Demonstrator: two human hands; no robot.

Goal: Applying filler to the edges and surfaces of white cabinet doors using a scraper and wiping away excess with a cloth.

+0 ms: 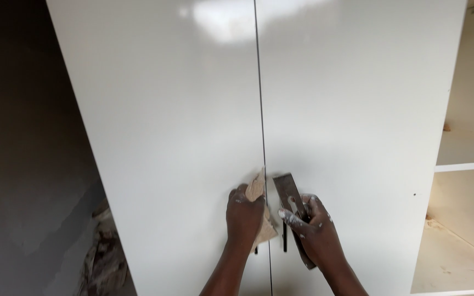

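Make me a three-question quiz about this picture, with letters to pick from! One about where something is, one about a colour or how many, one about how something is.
1. Where is the tan sanding pad pressed?
A. On the floor
B. At the seam between the two doors
C. On the open shelf

2. What colour are the cabinet doors?
A. White
B. Red
C. Black

3. How are the two doors?
A. Both wide open
B. Lying flat on the ground
C. Shut, edges nearly meeting

Answers:
1 B: the left hand holds the pad right over the thin line between the doors.
2 A: both panels are glossy white.
3 C: only a narrow gap runs between them, while the right hand holds a flat metal scraper against the right-hand door.
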